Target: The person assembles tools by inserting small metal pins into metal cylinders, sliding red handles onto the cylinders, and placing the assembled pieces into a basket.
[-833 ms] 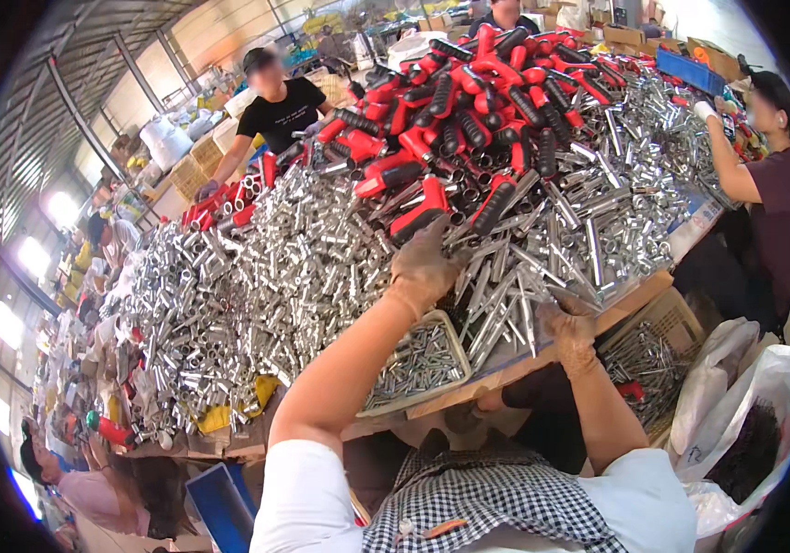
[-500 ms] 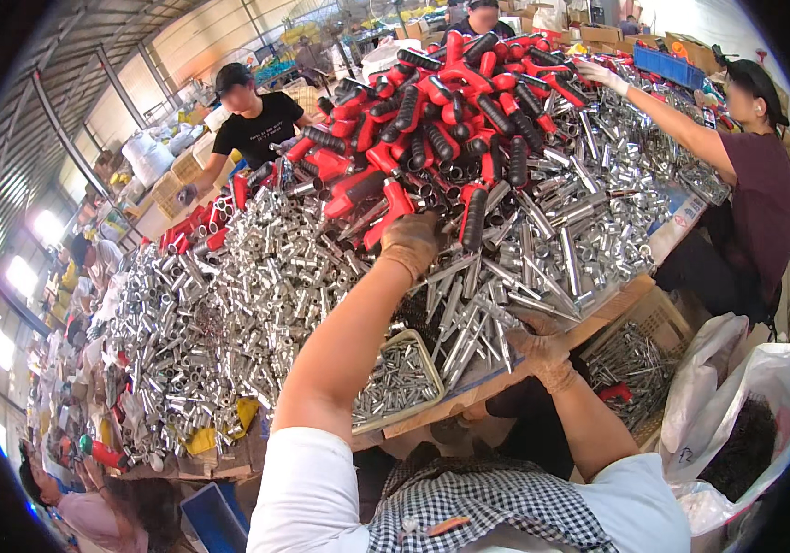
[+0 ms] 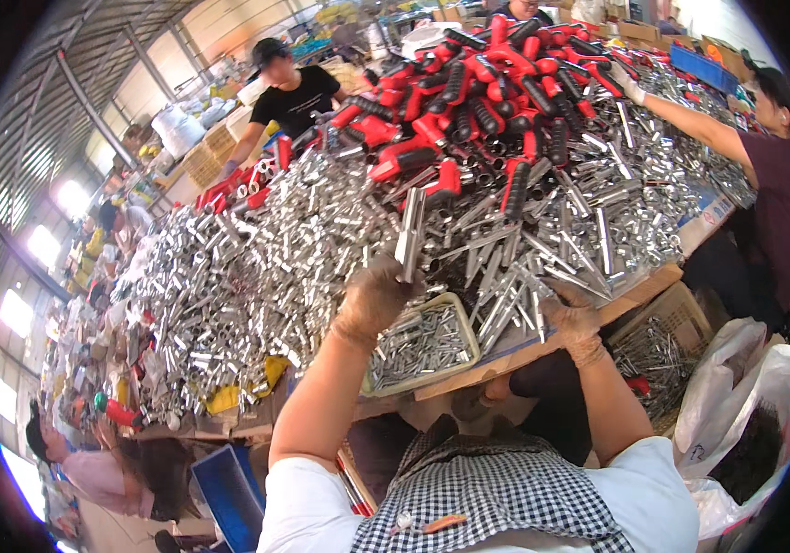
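Observation:
My left hand (image 3: pixel 377 300), in a soiled glove, is closed round a shiny metal tube (image 3: pixel 411 235) that points up from the fist. It is just above the left rim of a pale plastic tray (image 3: pixel 471 339) holding small metal pieces. My right hand (image 3: pixel 575 321), also gloved, lies at the table's front edge beside loose pointed metal rods (image 3: pixel 506 309). Its thumb and fingers look apart, with nothing plainly held. Beyond my hands rises a heap of red-and-black handles (image 3: pixel 455 92). Short metal sleeves (image 3: pixel 257 267) cover the table to the left.
A person in black (image 3: pixel 298 101) works at the far left, and another in maroon (image 3: pixel 778 194) reaches in from the right. Below the wooden table edge (image 3: pixel 635 295) stand a crate of metal parts (image 3: pixel 690 318) and an open white sack (image 3: pixel 778 378). A blue bin (image 3: pixel 229 493) is lower left.
My left hand has drawn back toward me from the foot of the red handle heap and now holds a metal tube upright. My right hand stays at the table edge. The view has shifted slightly.

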Motion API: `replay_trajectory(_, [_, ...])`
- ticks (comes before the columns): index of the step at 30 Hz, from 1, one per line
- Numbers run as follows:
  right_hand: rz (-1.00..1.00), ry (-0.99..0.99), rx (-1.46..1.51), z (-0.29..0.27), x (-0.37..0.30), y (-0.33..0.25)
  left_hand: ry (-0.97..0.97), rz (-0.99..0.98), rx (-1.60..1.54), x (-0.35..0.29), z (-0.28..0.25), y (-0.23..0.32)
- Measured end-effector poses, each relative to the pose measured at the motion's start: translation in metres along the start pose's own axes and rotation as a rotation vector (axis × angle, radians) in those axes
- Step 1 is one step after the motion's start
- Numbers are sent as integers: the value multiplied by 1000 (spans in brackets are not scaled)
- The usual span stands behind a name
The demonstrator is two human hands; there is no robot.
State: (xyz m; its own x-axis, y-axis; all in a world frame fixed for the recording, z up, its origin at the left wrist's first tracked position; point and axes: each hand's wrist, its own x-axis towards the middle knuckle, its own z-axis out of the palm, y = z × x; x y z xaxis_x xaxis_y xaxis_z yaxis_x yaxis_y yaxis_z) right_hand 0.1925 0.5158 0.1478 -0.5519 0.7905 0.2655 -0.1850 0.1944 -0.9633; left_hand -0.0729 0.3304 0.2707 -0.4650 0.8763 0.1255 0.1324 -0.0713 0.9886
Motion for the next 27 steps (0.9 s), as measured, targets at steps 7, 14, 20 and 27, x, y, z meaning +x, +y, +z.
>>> replay_trajectory(7, [-64,-34,28,13,-32,-33,224,-159,-745,-84,-10,5])
replay_trajectory(14, [-63,-460,-401,74,-84,-104,425,-45,-783,-118,-29,-10])
replay_trajectory(20, [-169,-479,-438,90,-104,-97,520,67,-764,-158,6,1])
replay_trajectory(27, [267,-598,-202,102,-106,-111,402,-48,-563,-190,-11,-16])
